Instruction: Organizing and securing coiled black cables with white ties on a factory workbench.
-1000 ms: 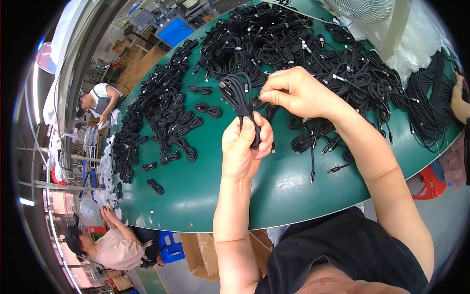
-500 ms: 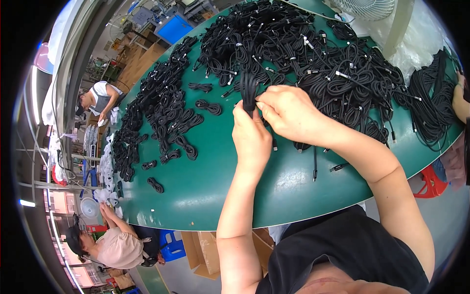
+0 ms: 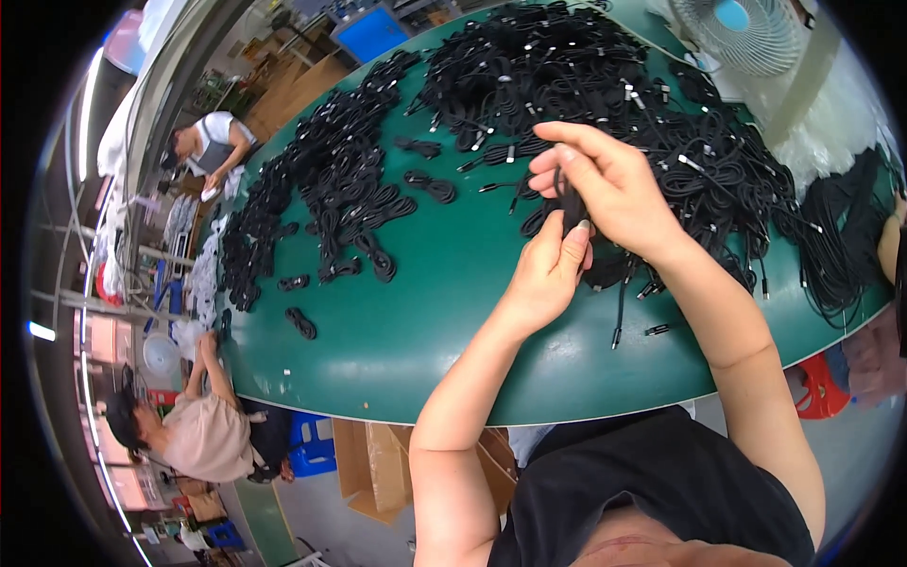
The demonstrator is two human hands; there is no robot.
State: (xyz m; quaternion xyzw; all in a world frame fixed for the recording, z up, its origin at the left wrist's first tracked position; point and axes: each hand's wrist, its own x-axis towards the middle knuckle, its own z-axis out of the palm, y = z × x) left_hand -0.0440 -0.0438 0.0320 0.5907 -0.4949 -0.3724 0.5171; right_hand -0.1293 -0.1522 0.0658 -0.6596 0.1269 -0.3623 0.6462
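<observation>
My left hand point(image 3: 550, 274) is closed round a coiled bundle of black cable point(image 3: 573, 206), thumb along its near side. My right hand point(image 3: 628, 194) is beside and partly over the bundle, its fingers stretched out and apart; the palm side is partly hidden. Behind them spreads a large heap of loosely looped black cables point(image 3: 529, 71) with silvery plugs. A few plug ends point(image 3: 618, 321) stick out toward me below my right hand. Left of my hands lie many tied cable bundles point(image 3: 359, 213), among them a single bundle point(image 3: 301, 324) nearer the front edge.
All this lies on a green table point(image 3: 453, 369) with a curved front edge. At the back right stand a fan point(image 3: 742, 36) and clear plastic wrapping point(image 3: 822, 128). Another person's arm point(image 3: 890, 241) shows at the right rim. Two people work at left. An open cardboard box point(image 3: 378, 468) sits below the table.
Both hands and the cable bundle have moved right and slightly toward me. My right hand has gone from pinching at the bundle to stretched fingers. The view has shifted a little.
</observation>
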